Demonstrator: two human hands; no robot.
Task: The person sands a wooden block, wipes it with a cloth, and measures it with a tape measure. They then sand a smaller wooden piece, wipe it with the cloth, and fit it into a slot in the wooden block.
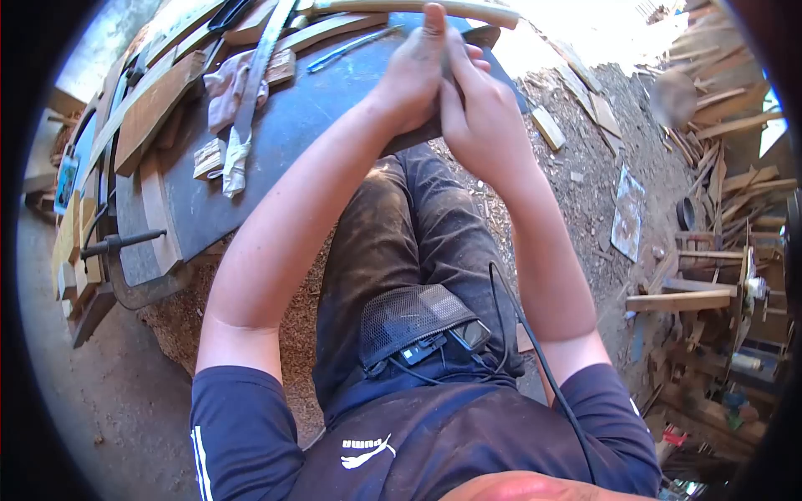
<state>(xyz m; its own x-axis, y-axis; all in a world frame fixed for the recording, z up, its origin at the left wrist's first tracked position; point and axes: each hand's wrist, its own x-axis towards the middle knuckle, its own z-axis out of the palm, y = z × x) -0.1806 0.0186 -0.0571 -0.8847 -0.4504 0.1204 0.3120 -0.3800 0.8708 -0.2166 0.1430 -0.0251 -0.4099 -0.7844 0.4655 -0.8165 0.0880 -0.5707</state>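
Note:
My left hand [409, 83] and my right hand [484, 100] press together above the near edge of a dark blue-grey tabletop [313, 108]. The left thumb sticks straight up, while most of the left fingers are hidden behind the right hand. My right fingers lie stretched out against the left palm. No object shows between the hands. Just beyond them a pale wooden handle [476, 10] lies across the far edge. A blue pen-like stick [351, 50] rests to the left. Further left is a handsaw [253, 92], its handle end wrapped in pale cloth, beside a pinkish rag [224, 88].
Wooden boards [154, 117] and a clamp bar [125, 242] line the table's left side. A small wood block [209, 159] sits near the saw. Wood shavings and offcuts [547, 128] litter the ground. Stacked timber [735, 192] stands at right. A mesh pouch [409, 321] with cables lies on my lap.

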